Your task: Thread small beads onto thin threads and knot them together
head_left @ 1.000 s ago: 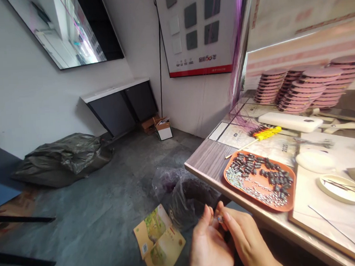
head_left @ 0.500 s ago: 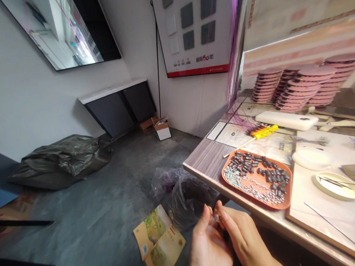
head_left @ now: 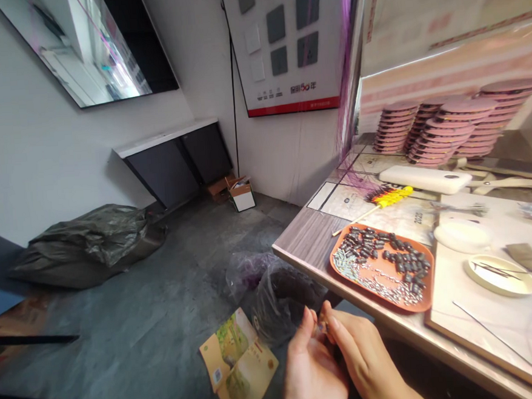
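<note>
My left hand (head_left: 311, 371) and my right hand (head_left: 363, 363) meet low in the view, below the table edge. Their fingertips pinch together around a tiny dark piece (head_left: 321, 327) that I cannot name. An orange tray (head_left: 339, 270) lies on the table just beyond the hands. It carries several small dark cylinders and a scatter of small silvery parts.
The wooden table (head_left: 307, 239) also bears a yellow-handled tool (head_left: 391, 197), a white flat case (head_left: 423, 178), two small white dishes (head_left: 501, 274), stacks of pink discs (head_left: 452, 128). On the floor: dark plastic bags (head_left: 282, 295), a printed carton (head_left: 238, 362), a large grey sack (head_left: 87, 245).
Both hands stay pinched together in the same place. The view has drifted slightly, so the table and tray sit a little further left and lower.
</note>
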A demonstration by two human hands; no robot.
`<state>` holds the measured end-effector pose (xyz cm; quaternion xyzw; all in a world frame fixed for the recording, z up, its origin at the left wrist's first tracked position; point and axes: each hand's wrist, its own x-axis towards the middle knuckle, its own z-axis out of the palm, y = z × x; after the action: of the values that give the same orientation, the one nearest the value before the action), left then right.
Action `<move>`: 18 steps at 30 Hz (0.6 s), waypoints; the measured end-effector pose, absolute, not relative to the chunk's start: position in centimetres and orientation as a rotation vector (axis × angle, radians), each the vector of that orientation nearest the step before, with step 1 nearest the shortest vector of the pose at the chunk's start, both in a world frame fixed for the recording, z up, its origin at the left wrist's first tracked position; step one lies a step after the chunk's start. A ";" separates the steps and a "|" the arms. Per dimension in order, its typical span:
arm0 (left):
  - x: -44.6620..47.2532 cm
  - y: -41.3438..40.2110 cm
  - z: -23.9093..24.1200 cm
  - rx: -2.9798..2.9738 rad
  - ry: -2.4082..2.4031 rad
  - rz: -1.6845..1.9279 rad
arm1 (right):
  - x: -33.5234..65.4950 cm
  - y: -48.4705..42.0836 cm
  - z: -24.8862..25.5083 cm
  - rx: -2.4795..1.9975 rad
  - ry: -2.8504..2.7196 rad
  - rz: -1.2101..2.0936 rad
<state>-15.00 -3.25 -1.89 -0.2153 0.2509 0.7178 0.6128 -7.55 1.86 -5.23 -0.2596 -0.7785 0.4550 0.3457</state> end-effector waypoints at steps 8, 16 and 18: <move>-15.0 -3.3 -1.9 -0.506 0.573 1.667 | -7.5 2.0 -5.1 -0.681 -2.016 1.182; -15.1 -3.4 -2.0 -0.478 0.572 1.659 | -7.3 1.7 -4.8 -0.693 -1.996 1.173; -15.5 -3.6 -2.4 -0.461 0.601 1.657 | -6.6 1.9 -3.4 -0.706 -1.982 1.142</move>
<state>-15.49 -3.59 -2.42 -0.1999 0.2604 0.7184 0.6132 -6.56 1.94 -3.43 -0.2746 -0.7708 0.4439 0.3652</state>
